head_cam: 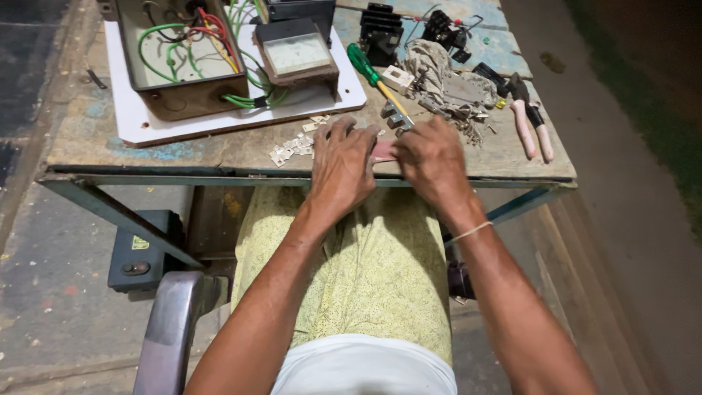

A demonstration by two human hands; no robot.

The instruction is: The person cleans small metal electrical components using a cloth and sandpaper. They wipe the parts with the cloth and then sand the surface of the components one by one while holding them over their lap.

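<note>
We see both hands at mid-frame, at the near edge of the table [219, 157]. Between them sits a small pinkish part [383, 151] — left hand [342, 170] covers its left end, right hand [431, 162] its right end, fingers curled onto it, so both seem to be grasping it; exact grip hidden by the knuckles. Just left of the left hand, a scatter of small metal clips [292, 146]. Just above the right hand, a screwdriver [373, 74] w/ green handle, tip pointing down toward the hands. Pliers [532, 121] w/ pink grips lie at right, well apart. A rag [439, 77] sits upper centre-right. Upper left — an open metal box [179, 55] w/ green and red wires, on a white board [241, 117], and a meter [296, 55] beside it.
</note>
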